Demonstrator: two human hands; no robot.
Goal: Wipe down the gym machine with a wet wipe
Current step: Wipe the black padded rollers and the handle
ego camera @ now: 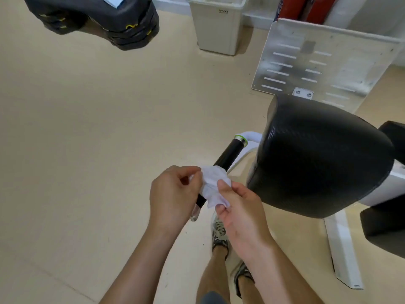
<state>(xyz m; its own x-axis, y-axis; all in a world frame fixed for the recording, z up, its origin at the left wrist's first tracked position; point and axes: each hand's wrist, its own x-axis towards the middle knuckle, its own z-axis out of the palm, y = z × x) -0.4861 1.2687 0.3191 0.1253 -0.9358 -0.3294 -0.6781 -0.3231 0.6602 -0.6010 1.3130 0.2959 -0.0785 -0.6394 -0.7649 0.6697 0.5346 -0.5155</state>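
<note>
Head view
Left hand (173,194): fingertips pinch the upper left edge of the wet wipe (213,186).
Right hand (238,211): thumb and curled fingers pinch the wipe's lower right edge.
Wipe position: crumpled, stretched between both hands, over the machine's black handle grip (230,155).
Nearby: black padded seat (317,154) just right; steel footplate (317,62) and white bin (215,25) beyond.

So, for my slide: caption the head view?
Left hand and right hand pinch a wipe by the black handle.

Open floor (76,128) left of handle (228,156); black seat pad (317,159) close right; bin (217,27) well beyond.
</note>
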